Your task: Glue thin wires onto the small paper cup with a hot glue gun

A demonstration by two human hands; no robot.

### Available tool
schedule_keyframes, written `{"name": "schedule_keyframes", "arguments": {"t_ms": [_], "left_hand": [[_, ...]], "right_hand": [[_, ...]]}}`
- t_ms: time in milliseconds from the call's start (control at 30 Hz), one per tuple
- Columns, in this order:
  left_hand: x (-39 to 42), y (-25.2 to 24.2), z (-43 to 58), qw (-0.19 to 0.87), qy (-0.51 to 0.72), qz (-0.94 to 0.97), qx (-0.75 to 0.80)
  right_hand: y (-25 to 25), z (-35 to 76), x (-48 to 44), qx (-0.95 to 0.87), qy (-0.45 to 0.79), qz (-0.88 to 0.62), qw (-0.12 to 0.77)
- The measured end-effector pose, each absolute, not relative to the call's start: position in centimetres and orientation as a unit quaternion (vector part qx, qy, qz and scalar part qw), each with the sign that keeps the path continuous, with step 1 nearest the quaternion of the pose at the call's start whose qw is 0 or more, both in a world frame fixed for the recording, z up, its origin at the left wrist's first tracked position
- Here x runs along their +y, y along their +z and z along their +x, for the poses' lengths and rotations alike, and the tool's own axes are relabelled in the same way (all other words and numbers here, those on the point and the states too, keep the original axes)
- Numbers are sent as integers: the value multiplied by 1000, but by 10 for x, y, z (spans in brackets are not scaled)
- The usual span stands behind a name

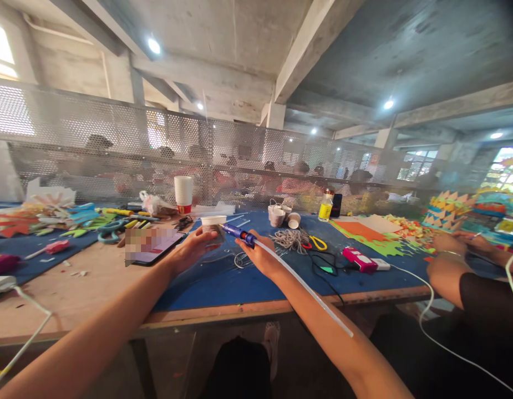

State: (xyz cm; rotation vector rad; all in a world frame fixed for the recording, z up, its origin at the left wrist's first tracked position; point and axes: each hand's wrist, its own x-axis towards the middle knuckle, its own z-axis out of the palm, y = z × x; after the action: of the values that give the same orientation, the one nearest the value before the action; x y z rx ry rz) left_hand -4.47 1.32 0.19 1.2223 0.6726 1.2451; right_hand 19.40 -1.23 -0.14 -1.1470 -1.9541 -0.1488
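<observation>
My left hand [193,245] is wrapped round a small clear plastic cup [213,228] with a white rim, held just above the table. My right hand [261,256] grips a blue glue gun [238,233] whose nozzle points left at the cup's side. A long white glue stick [306,288] runs back out of the gun along my right forearm. Both hands hover over the blue mat [256,282] on the wooden table [85,288].
A phone [154,246] lies left of the cup. Scissors [108,231], coloured paper cut-outs [15,221], stacked paper cups [183,194], a string bundle [290,239], a yellow bottle [325,208] and a pink device [359,259] lie around. Another person's arms [456,266] rest at the right. A mesh fence [239,160] backs the table.
</observation>
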Motion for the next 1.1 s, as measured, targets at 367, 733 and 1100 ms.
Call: {"name": "schedule_keyframes", "arguments": {"t_ms": [367,733,1100], "left_hand": [[14,1,-46,600,538,523,278],[15,0,-48,607,531,528,267],[15,-1,-49,605,530,529,271]], "right_hand": [[-1,194,-12,-777,-69,-471,413],[-2,195,-10,-773,-77,-463,426],[-2,195,-11,-778,-60,-456,428]]}}
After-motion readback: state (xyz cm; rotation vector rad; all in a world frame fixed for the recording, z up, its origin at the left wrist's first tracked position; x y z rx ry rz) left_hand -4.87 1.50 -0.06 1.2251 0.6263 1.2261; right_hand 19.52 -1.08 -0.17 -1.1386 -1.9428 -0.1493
